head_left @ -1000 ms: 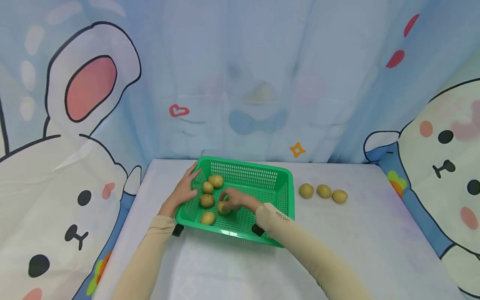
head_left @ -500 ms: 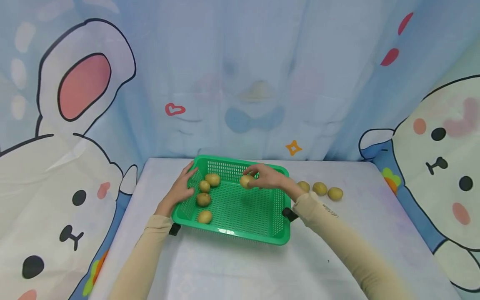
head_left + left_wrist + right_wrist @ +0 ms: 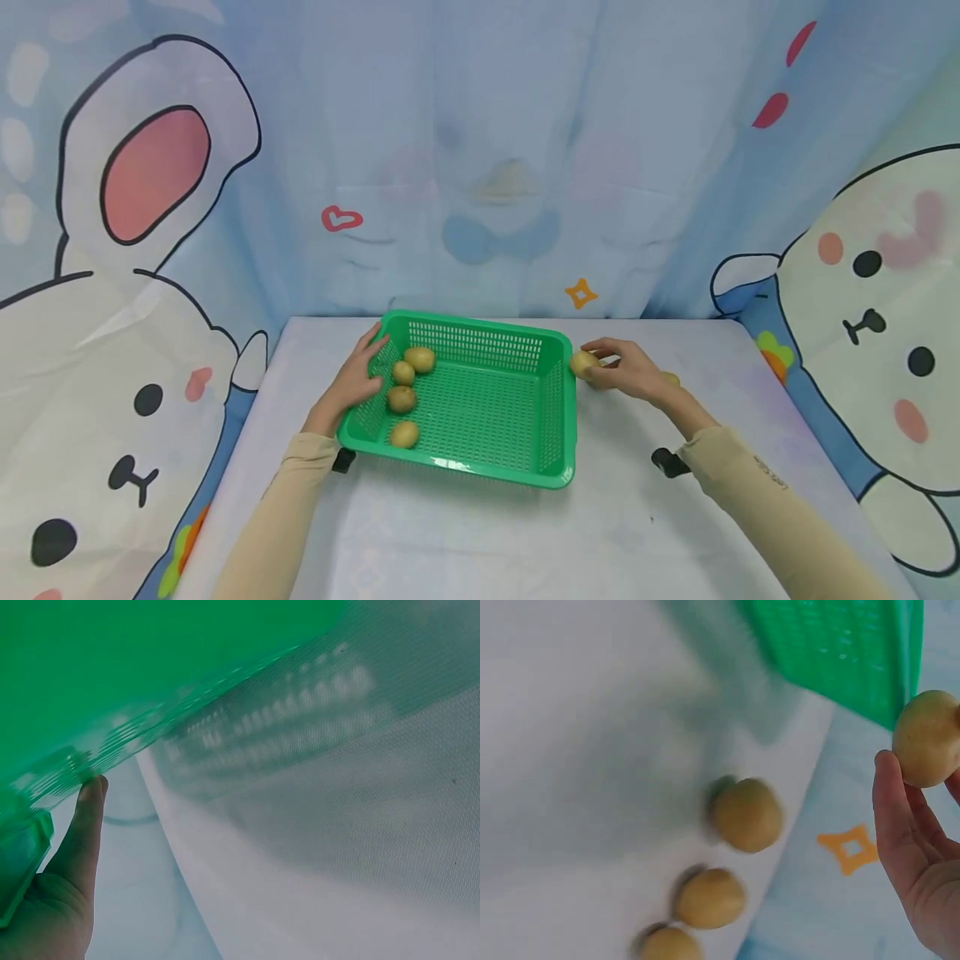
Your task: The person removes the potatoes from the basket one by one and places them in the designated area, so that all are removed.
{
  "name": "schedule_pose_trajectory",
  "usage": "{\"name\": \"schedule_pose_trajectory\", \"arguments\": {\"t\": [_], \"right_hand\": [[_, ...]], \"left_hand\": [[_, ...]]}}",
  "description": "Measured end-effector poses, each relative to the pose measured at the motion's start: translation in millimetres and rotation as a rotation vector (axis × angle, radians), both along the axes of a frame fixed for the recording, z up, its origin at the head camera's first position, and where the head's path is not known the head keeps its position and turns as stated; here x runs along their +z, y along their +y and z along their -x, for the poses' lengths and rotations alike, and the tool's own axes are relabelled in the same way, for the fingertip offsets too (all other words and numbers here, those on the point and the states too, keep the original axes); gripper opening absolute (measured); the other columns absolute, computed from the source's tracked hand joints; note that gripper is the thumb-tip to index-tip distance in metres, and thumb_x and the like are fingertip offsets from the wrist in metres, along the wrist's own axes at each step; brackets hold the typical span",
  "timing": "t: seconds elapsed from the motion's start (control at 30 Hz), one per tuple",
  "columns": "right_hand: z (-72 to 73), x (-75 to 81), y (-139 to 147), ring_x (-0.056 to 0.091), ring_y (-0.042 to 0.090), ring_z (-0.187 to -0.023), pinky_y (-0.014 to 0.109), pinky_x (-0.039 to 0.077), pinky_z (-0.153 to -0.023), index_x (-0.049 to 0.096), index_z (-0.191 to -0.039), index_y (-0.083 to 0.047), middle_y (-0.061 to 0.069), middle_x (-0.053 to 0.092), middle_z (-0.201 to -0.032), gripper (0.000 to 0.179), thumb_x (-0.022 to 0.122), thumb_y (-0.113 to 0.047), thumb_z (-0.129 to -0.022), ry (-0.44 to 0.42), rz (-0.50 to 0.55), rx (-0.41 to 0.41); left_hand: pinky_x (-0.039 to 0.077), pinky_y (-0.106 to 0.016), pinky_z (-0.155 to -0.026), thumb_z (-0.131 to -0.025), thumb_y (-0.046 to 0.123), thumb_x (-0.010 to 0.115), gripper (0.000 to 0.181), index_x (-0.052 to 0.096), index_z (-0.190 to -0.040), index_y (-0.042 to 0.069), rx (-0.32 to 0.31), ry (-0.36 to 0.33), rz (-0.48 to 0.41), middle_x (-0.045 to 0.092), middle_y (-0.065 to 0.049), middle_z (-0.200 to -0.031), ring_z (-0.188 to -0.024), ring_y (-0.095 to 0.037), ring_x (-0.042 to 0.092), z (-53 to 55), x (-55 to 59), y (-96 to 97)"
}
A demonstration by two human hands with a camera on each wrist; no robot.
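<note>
A green plastic basket (image 3: 487, 417) has several potatoes (image 3: 402, 400) along its left side. My left hand (image 3: 352, 385) grips the basket's left rim; in the left wrist view a finger (image 3: 79, 840) reaches up to the basket's edge. Just outside the basket's right rim, my right hand (image 3: 624, 368) pinches a potato (image 3: 583, 364) between thumb and fingers. The right wrist view shows this potato (image 3: 928, 739) held up beside the basket wall, above the table.
Several potatoes lie in a row right of the basket, seen as a nearer potato (image 3: 746, 815), a middle potato (image 3: 711, 898) and a lower potato (image 3: 670, 945). A white cloth covers the table (image 3: 465, 533). A printed curtain (image 3: 480, 125) hangs behind.
My right hand has lifted a potato from inside the basket and carried it right, past the right rim. My left hand stays at the left rim. The head view has shifted slightly.
</note>
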State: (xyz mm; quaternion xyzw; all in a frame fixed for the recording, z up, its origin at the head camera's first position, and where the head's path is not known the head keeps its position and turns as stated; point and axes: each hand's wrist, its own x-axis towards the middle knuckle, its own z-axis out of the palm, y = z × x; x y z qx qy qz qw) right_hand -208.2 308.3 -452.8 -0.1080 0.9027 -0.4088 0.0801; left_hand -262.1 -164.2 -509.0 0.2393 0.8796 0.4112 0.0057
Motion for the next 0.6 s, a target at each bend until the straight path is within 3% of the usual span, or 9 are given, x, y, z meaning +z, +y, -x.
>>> {"name": "schedule_pose_trajectory", "arguments": {"t": [0.13,0.37,0.6], "right_hand": [[-13.1,-17.5,23.1,0.061,0.038,-0.098,0.039,0.057,-0.07,0.055,-0.132,0.008,0.033,0.055,-0.125,0.045,0.065,-0.015,-0.093,-0.037,-0.012,-0.032],[-30.0,-53.0,45.7,0.063,0.041,-0.095,0.033,0.054,-0.06,0.056,-0.126,0.015,0.035,0.057,-0.118,0.045,0.068,-0.009,-0.089,-0.002,-0.1,-0.041],[-34.0,-70.0,54.4,0.061,0.039,-0.096,0.04,0.052,-0.07,0.063,-0.116,0.013,0.027,0.064,-0.109,0.037,0.071,-0.006,-0.086,0.077,-0.205,-0.032]], "left_hand": [[0.036,-0.05,-0.09,-0.072,-0.003,0.048,0.079,0.033,-0.149,-0.009,0.005,0.019,0.007,0.012,-0.018,-0.163,-0.147,-0.042,0.016,-0.3,-0.6,0.4],[0.036,-0.051,-0.091,-0.072,-0.004,0.047,0.079,0.033,-0.149,-0.009,0.0,0.012,0.001,0.012,-0.02,-0.162,-0.147,-0.043,0.016,-0.9,-0.6,0.5],[0.036,-0.051,-0.09,-0.071,-0.005,0.047,0.079,0.034,-0.148,-0.01,0.002,0.025,-0.002,0.013,-0.02,-0.162,-0.146,-0.042,0.016,-0.4,-0.7,1.4]]}}
